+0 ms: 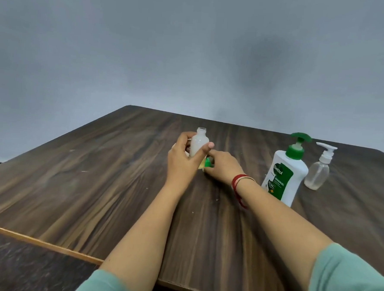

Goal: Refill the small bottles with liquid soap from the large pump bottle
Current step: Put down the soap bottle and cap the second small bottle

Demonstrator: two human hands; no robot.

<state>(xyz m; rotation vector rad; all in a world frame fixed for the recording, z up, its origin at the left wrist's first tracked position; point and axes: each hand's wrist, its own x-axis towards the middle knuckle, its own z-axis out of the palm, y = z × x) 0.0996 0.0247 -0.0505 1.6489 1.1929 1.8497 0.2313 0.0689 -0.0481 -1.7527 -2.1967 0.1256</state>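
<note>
Your left hand (183, 160) grips the small bottle (199, 143) around its body, thumb on one side and fingers curled on the other. The bottle stands upright with its neck uncapped, near the middle of the table (95, 173). Your right hand (224, 169) is just beside it, and its index finger and thumb seem to pinch a green cap (207, 163) that is mostly hidden behind the left hand. The large pump bottle (283, 175) – white, with a green pump – stands well apart to the right. A clear pump bottle (317, 173) is just beside it, nearer the far edge. To the left of your left hand the wood runs wide until the edge with the light strip – the far edge lies behind the small bottle.
</note>
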